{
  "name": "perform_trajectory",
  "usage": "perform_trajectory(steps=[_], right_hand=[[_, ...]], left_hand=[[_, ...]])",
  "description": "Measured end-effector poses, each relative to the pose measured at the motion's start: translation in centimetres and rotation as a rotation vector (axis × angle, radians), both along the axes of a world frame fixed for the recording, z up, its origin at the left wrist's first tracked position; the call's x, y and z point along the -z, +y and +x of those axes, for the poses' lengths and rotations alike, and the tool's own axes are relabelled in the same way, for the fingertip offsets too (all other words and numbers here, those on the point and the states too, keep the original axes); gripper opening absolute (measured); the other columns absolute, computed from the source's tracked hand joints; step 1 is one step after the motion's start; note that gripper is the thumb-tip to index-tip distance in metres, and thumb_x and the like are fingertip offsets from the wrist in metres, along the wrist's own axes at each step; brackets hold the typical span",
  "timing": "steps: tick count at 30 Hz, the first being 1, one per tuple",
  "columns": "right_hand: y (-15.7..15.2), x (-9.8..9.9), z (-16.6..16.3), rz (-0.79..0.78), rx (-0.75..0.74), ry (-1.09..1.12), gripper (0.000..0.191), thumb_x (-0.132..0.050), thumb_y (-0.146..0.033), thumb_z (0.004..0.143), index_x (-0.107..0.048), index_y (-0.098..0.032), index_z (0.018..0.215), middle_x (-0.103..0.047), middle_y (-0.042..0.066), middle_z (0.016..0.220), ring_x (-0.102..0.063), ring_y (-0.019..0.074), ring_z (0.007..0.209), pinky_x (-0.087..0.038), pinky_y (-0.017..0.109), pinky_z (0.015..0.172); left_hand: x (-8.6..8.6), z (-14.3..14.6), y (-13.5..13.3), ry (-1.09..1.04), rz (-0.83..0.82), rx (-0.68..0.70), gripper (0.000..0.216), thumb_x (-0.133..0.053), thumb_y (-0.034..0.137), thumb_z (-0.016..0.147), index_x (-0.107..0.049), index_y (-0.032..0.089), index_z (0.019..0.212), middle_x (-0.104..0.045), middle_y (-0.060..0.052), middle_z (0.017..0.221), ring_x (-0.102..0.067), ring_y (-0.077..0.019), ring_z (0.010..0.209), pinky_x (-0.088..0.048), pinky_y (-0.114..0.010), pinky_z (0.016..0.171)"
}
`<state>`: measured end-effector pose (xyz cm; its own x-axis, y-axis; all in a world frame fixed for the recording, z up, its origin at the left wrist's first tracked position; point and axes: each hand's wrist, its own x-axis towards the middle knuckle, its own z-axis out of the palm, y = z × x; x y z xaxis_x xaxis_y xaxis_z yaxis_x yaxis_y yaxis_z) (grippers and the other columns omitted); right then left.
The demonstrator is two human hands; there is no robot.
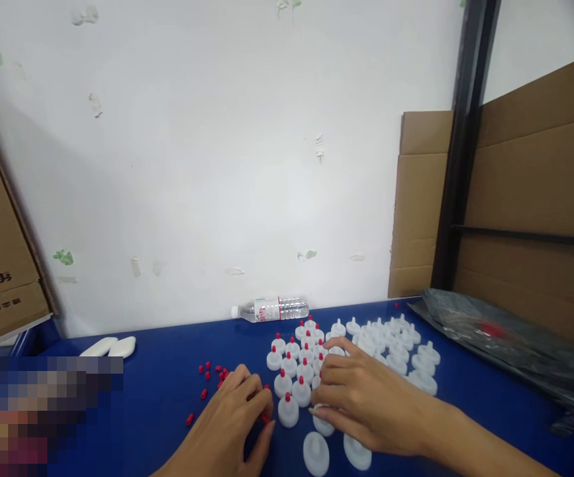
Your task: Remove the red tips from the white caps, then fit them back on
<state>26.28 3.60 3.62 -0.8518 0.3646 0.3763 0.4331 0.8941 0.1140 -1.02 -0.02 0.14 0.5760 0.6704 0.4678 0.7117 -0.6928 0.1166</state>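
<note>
clear bottle (291,308) lying by white wall (217,146); cardboard (418,218) standing at right

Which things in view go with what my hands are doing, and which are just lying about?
Seem part of the job:
loose red caps, near the left hand
white lids, some capped in red, around the right hand

Seem just lying about:
clear bottle by the wall
dark plastic at right
two white objects at left, unclear what
</note>
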Motion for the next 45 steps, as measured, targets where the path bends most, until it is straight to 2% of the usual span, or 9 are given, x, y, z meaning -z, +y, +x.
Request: perform_trajectory(steps=[8,12,16,25,30,34,38,42,45], right_hand=[[0.2,-0.2,0.0,0.053,0.126,0.076,0.028,-0.047,-0.03,0.106,-0.065,-0.023,0.084,-0.063,-0.002,0.072,-0.058,0.0174,0.079,-0.031,0.044,0.11],[0.3,-0.3,0.0,0.033,0.148,0.063,0.03,-0.045,-0.031,0.107,-0.065,-0.024,0.086,-0.063,-0.001,0.074,-0.058,0.0187,0.082,-0.031,0.046,0.11],[0.0,-0.3,-0.2,0.032,0.132,0.067,0.028,-0.044,-0.031,0.107,-0.065,-0.024,0.09,-0.065,-0.001,0.078,-0.058,0.0186,0.085,-0.03,0.047,0.111],[-0.5,-0.3,-0.4,0.092,0.059,0.085,0.025,-0.047,-0.027,0.106,-0.065,-0.023,0.089,-0.066,-0.003,0.08,-0.059,0.0161,0.085,-0.026,0.044,0.118],[-1.1,0.0,-0.5,0.053,0.003,0.204,0.017,-0.054,-0.035,0.104,-0.066,-0.025,0.112,-0.073,-0.003,0.095,-0.065,0.0161,0.102,-0.014,0.046,0.125],[-1.9,0.1,-1.1,0.072,-0.045,0.242,0.052,-0.062,-0.055,0.098,-0.055,-0.02,0.137,-0.073,0.003,0.117,-0.065,0.0196,0.114,-0.011,0.046,0.127],[-2.5,0.2,-1.8,0.165,-0.099,0.264,0.043,-0.06,-0.051,0.101,-0.059,-0.017,0.127,-0.076,0.003,0.107,-0.067,0.0166,0.109,-0.009,0.04,0.128],[-2.7,0.3,-2.2,0.164,-0.109,0.261,0.023,-0.057,-0.037,0.103,-0.063,-0.018,0.113,-0.077,0.002,0.098,-0.069,0.0154,0.103,-0.021,0.041,0.126],[-2.6,0.3,-2.2,0.22,-0.111,0.229,0.021,-0.057,-0.034,0.102,-0.065,-0.016,0.11,-0.076,0.003,0.093,-0.069,0.0171,0.101,-0.028,0.042,0.124]], left_hand=[[0.0,-0.1,-0.2,0.008,-0.002,-0.014,0.013,-0.048,0.011,0.093,-0.054,0.023,0.094,-0.061,-0.003,0.091,-0.056,-0.0232,0.086,-0.05,-0.033,0.075],[-0.3,-0.1,-0.3,-0.028,0.057,-0.005,0.03,-0.052,0.014,0.094,-0.055,0.025,0.122,-0.064,-0.005,0.107,-0.06,-0.0241,0.096,-0.054,-0.037,0.09],[-0.6,0.2,-0.2,-0.003,0.073,0.064,0.048,-0.05,0.013,0.096,-0.049,0.027,0.142,-0.062,-0.008,0.119,-0.06,-0.0241,0.103,-0.056,-0.036,0.09],[0.3,0.4,0.2,-0.037,0.009,0.049,0.025,-0.05,0.009,0.099,-0.061,0.025,0.114,-0.067,-0.003,0.101,-0.058,-0.0217,0.091,-0.051,-0.031,0.081],[-1.0,0.7,-0.2,-0.099,0.126,0.137,0.016,-0.049,0.014,0.104,-0.06,0.023,0.098,-0.069,-0.001,0.087,-0.06,-0.0177,0.078,-0.048,-0.026,0.069],[-1.9,1.2,-0.9,-0.214,0.22,0.288,0.011,-0.049,0.018,0.108,-0.058,0.022,0.103,-0.073,-0.002,0.087,-0.065,-0.0167,0.082,-0.052,-0.027,0.075],[-2.1,1.3,-1.6,-0.217,0.262,0.33,0.005,-0.057,0.017,0.105,-0.056,0.022,0.105,-0.074,-0.002,0.087,-0.064,-0.0163,0.083,-0.055,-0.028,0.081],[-2.2,1.1,-1.8,-0.111,0.351,0.248,0.005,-0.06,0.017,0.102,-0.059,0.022,0.103,-0.073,-0.004,0.087,-0.062,-0.0173,0.077,-0.055,-0.03,0.076],[-2.1,1.2,-1.8,0.027,0.447,0.173,0.011,-0.054,0.014,0.103,-0.062,0.022,0.101,-0.072,-0.005,0.088,-0.062,-0.0184,0.078,-0.055,-0.031,0.075]])
